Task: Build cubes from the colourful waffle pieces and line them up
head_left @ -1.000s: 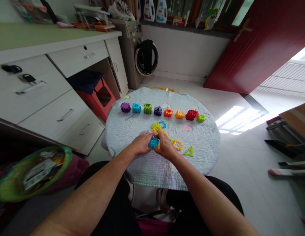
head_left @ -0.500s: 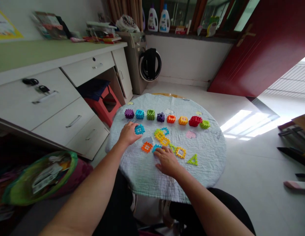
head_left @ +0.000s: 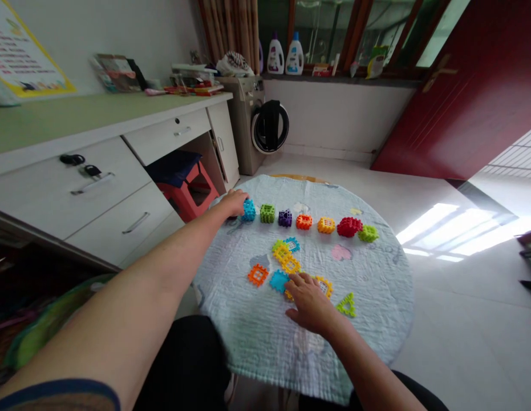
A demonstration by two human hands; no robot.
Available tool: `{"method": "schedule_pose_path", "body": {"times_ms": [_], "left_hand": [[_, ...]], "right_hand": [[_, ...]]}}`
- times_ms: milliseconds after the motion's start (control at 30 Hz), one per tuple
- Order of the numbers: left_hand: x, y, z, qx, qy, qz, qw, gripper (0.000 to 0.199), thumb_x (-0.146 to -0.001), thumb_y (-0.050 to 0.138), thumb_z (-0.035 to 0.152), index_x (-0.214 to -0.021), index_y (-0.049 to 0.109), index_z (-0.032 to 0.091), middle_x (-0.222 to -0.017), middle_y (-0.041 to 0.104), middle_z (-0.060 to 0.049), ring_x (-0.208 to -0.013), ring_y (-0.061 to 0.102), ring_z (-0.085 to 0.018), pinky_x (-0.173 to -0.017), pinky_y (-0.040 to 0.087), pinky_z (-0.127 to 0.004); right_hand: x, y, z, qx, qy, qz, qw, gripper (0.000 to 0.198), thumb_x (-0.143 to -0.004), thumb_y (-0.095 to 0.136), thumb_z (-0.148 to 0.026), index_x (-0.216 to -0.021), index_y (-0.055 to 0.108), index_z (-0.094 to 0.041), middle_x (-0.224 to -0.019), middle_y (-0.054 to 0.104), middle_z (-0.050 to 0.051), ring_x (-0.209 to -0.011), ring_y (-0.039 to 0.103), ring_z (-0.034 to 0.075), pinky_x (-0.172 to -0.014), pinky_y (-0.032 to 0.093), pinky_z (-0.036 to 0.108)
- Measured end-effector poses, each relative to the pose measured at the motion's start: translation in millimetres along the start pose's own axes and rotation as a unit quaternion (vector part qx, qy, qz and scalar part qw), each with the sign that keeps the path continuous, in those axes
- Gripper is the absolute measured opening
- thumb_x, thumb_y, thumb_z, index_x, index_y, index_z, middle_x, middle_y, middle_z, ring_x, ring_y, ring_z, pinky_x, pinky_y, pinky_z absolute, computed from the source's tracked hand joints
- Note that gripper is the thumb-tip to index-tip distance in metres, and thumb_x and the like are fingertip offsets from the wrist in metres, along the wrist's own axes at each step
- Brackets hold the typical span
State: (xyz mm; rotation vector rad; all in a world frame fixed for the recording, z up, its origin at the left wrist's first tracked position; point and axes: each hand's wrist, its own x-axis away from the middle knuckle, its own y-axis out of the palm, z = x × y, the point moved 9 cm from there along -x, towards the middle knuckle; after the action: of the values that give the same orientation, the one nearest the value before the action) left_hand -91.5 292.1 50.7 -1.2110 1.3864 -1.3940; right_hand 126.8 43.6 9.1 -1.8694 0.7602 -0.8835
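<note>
My left hand (head_left: 235, 202) reaches to the far left of the round table, its fingers curled at the blue cube-shaped block (head_left: 248, 210). The fingertips are mostly hidden, and a dark block beneath that hand barely shows. My right hand (head_left: 310, 302) lies palm down with fingers spread over some flat interlocking tiles, partly covering a yellow tile (head_left: 324, 286). By its fingertips is a blue tile (head_left: 279, 281). An orange tile (head_left: 258, 275) lies farther left, and a green triangle tile (head_left: 347, 305) to the right. Yellow tiles (head_left: 290, 264) and a small blue tile (head_left: 292, 244) sit beyond.
Along the table's far side stand a green block (head_left: 267, 213), a purple block (head_left: 285, 218), an orange one (head_left: 304, 222), a yellow one (head_left: 325, 225), a red one (head_left: 349, 226) and a lime one (head_left: 368, 233). A red stool (head_left: 197, 185) is under the desk.
My left hand has moved away from me to the blue block in the row; the blue tile it held is out of sight. My right hand has slid slightly right, uncovering the blue tile.
</note>
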Motion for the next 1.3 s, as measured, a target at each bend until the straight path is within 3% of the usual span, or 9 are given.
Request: {"method": "schedule_pose_path", "body": {"times_ms": [167,667,833,933,1033,1100,1233,1300], "left_hand": [[-15.7,11.8,0.4,-0.024,-0.002,-0.057,0.998,0.066,-0.054,0.07,0.023,-0.119,0.059,0.019,-0.12,0.06,-0.011,-0.108,0.054,-0.028,-0.092,0.04,-0.031],[-23.3,32.3,-2.6,0.002,-0.013,-0.111,0.994,0.073,-0.053,0.072,0.022,-0.125,0.053,0.02,-0.122,0.061,-0.011,-0.105,0.058,-0.026,-0.088,0.043,-0.03],[-11.3,20.8,-7.2,0.012,-0.012,-0.046,0.999,0.093,-0.053,0.074,0.029,-0.138,0.037,0.017,-0.135,0.048,-0.015,-0.125,0.042,-0.032,-0.103,0.033,-0.037],[6.1,3.6,-2.9,0.036,0.004,0.025,0.999,0.086,-0.061,0.068,0.027,-0.139,0.035,0.015,-0.138,0.042,-0.015,-0.129,0.037,-0.031,-0.108,0.028,-0.039],[33.5,-13.9,15.2,0.071,0.031,0.109,0.991,0.069,-0.069,0.061,0.025,-0.134,0.042,0.015,-0.134,0.045,-0.013,-0.127,0.038,-0.029,-0.109,0.026,-0.039],[55.2,-15.0,41.3,0.099,0.075,0.131,0.984,0.059,-0.072,0.059,0.026,-0.128,0.048,0.016,-0.13,0.049,-0.012,-0.125,0.04,-0.028,-0.11,0.027,-0.041],[97.6,12.3,114.9,0.166,0.18,0.074,0.967,0.039,-0.076,0.053,0.017,-0.115,0.058,0.018,-0.121,0.056,-0.01,-0.116,0.049,-0.024,-0.105,0.035,-0.04],[112.7,28.6,145.2,0.186,0.193,0.049,0.962,0.036,-0.076,0.051,0.012,-0.11,0.061,0.02,-0.12,0.058,-0.008,-0.114,0.051,-0.023,-0.104,0.037,-0.04]], "right_hand": [[2.0,-11.3,6.6,-0.01,0.018,0.0,1.0,0.041,-0.075,0.063,-0.028,-0.115,0.059,-0.019,-0.128,0.053,0.013,-0.122,0.043,0.031,-0.099,0.036,0.046],[1.2,-14.9,20.4,-0.013,0.045,0.003,0.999,0.042,-0.079,0.059,-0.03,-0.12,0.057,-0.021,-0.126,0.053,0.012,-0.118,0.044,0.029,-0.096,0.038,0.044],[0.9,-6.9,17.8,0.002,0.021,-0.006,1.0,0.039,-0.077,0.061,-0.026,-0.115,0.06,-0.023,-0.127,0.053,0.011,-0.118,0.044,0.03,-0.093,0.04,0.044],[1.2,2.0,15.2,0.01,-0.002,-0.026,1.0,0.035,-0.074,0.065,-0.029,-0.109,0.064,-0.025,-0.131,0.051,0.009,-0.118,0.044,0.031,-0.093,0.04,0.046],[1.3,7.1,15.0,0.013,-0.017,-0.038,0.999,0.03,-0.075,0.066,-0.031,-0.105,0.067,-0.027,-0.131,0.051,0.007,-0.118,0.044,0.032,-0.093,0.04,0.047],[1.3,8.0,17.8,0.015,-0.014,-0.041,0.999,0.032,-0.075,0.065,-0.03,-0.107,0.067,-0.028,-0.131,0.051,0.008,-0.118,0.044,0.032,-0.092,0.04,0.047],[2.3,6.9,25.2,0.03,0.004,-0.04,0.999,0.036,-0.075,0.064,-0.026,-0.111,0.065,-0.027,-0.128,0.054,0.008,-0.116,0.045,0.031,-0.091,0.04,0.047],[3.5,5.0,26.9,0.034,0.007,-0.034,0.999,0.036,-0.076,0.062,-0.024,-0.112,0.064,-0.028,-0.127,0.055,0.008,-0.116,0.046,0.03,-0.091,0.04,0.046]]}}
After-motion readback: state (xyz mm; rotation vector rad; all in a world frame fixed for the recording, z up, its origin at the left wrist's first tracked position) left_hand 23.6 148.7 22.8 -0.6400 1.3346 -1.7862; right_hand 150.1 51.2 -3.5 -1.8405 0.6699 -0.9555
